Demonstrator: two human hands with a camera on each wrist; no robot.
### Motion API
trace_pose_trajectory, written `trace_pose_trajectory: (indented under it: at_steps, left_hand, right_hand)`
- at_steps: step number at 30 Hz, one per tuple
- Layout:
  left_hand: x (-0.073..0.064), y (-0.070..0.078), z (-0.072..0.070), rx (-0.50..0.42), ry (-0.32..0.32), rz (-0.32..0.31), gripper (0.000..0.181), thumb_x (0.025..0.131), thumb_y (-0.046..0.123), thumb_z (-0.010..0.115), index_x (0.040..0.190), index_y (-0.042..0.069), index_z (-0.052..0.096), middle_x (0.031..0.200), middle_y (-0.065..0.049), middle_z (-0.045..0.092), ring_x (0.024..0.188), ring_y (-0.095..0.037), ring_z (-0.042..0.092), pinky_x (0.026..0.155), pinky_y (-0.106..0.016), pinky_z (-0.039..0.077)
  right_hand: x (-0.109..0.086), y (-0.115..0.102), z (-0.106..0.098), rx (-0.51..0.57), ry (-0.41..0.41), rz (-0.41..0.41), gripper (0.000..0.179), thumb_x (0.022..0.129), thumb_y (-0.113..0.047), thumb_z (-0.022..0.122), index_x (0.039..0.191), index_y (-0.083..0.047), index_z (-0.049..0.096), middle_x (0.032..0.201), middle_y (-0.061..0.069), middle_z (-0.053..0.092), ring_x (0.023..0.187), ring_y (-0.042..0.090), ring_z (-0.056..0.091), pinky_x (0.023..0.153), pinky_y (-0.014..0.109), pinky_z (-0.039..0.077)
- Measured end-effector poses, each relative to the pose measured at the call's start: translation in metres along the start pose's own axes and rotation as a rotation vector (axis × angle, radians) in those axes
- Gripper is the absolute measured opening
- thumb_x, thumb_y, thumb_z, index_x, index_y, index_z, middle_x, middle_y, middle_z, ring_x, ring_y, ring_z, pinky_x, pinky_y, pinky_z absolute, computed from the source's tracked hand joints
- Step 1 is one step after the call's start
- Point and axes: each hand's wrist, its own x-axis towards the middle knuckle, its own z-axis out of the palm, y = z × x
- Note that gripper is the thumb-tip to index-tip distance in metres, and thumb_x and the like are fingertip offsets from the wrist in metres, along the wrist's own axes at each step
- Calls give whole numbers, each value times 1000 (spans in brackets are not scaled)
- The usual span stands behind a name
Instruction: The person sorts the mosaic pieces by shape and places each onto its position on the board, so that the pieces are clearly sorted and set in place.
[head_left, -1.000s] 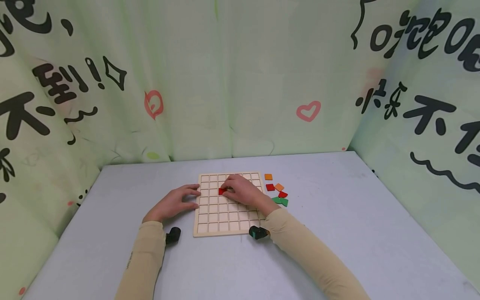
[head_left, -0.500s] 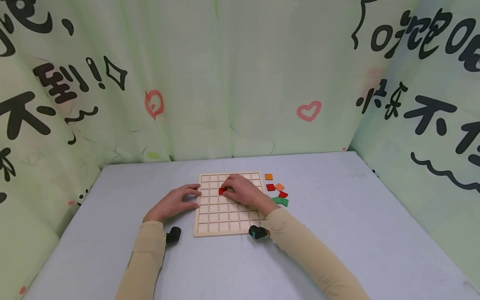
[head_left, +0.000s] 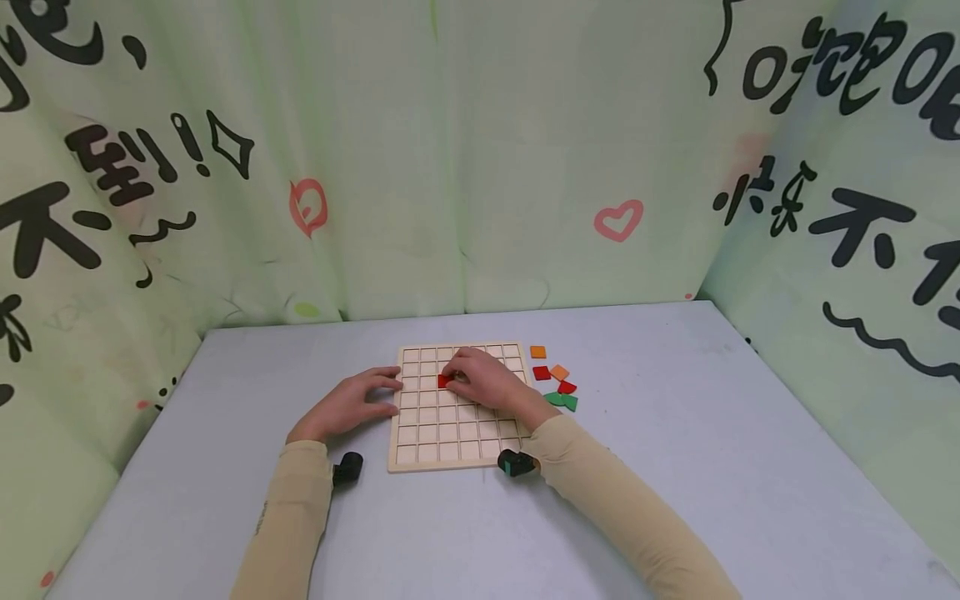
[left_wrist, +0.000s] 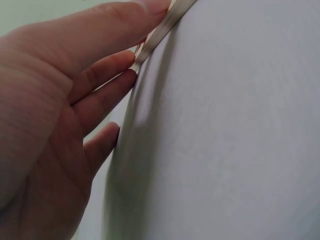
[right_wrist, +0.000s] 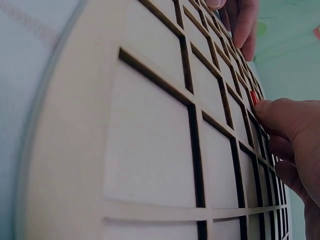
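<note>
A wooden grid board (head_left: 427, 456) with square cells lies on the table. My right hand (head_left: 486, 379) reaches over its upper middle and pinches a small red tile (head_left: 442, 381) between thumb and fingertips; the right wrist view catches just a sliver of the red tile (right_wrist: 253, 97) at the thumb tip, among the dividers. At the board's left side, my left hand (head_left: 347, 406) rests with fingers extended. Seen from the left wrist, fingertips of the left hand (left_wrist: 65, 90) are right at the board's wooden edge (left_wrist: 160, 35).
Right of the board lie loose tiles: an orange square (head_left: 537, 352), a second orange one (head_left: 559, 372), a red one (head_left: 542, 372), another red one (head_left: 567, 387) and green pieces (head_left: 561, 401). A printed curtain (head_left: 465, 167) encloses the white table (head_left: 675, 417) at back and sides.
</note>
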Motion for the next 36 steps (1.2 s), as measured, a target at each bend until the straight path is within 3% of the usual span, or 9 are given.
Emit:
trace_pose_trajectory:
  at_steps: [12, 24, 36]
  left_hand:
    - [0, 2, 0, -4, -1, 6, 45, 87, 26, 75, 126, 8, 65, 152, -6, 42, 142, -31, 31, 114, -51, 30]
    - [-1, 1, 0, -8, 6, 5, 44, 87, 25, 76, 125, 7, 65, 152, -6, 42, 142, -32, 31, 114, -50, 30]
    - [-2, 3, -1, -9, 5, 9, 44, 87, 24, 75, 126, 6, 65, 152, -8, 42, 142, -32, 31, 115, -50, 29]
  right_hand:
    - [-2, 1, -2, 20, 25, -16, 24, 95, -19, 66, 115, -6, 69, 112, 6, 63, 103, 20, 59, 94, 34, 49]
    - [-10, 12, -7, 192, 100, 96, 25, 96, -17, 63, 118, -6, 68, 113, 4, 62, 100, 17, 60, 89, 30, 52]
    - [-48, 35, -20, 288, 178, 126, 33, 95, -17, 65, 125, -4, 64, 124, 9, 63, 110, 25, 62, 95, 36, 52]
